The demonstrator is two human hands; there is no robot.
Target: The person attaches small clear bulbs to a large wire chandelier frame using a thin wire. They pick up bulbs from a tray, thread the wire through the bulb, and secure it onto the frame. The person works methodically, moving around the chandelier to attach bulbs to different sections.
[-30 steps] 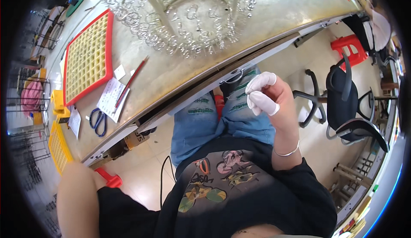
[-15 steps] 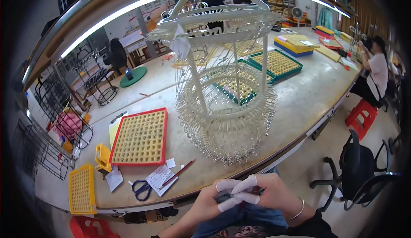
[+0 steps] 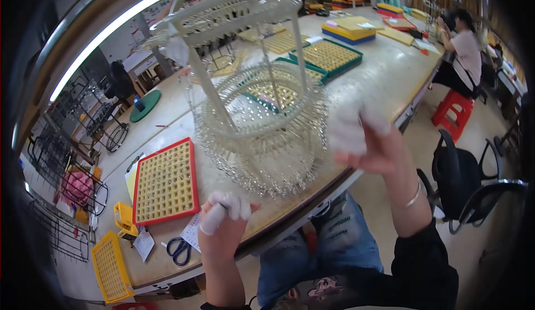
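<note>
A pale, round hanging rack [image 3: 251,132] stands on the table, ringed by many small shiny metal pieces on its hooks. To the right of the rack my right hand [image 3: 370,145] is raised, its white-covered fingertips smeared by motion, so any held thing cannot be made out. My left hand [image 3: 223,226] is low at the table's front edge, in front of the rack. Its fingers, also in white finger covers, are curled; what they hold, if anything, is hidden. Left of the rack lies a red-rimmed compartment tray [image 3: 192,184] with small pieces in its cells.
Dark-handled scissors [image 3: 178,251] and paper slips [image 3: 144,245] lie near a yellow tray [image 3: 103,262]. Green trays [image 3: 348,65] are behind the rack. Black wire racks [image 3: 61,171] stand at far left. A black chair [image 3: 460,171] and a seated person [image 3: 465,48] are at right.
My hands, together over my lap before, have parted: the left went left and up to the table edge, the right rose beside the rack. The whole view has shifted and tilted.
</note>
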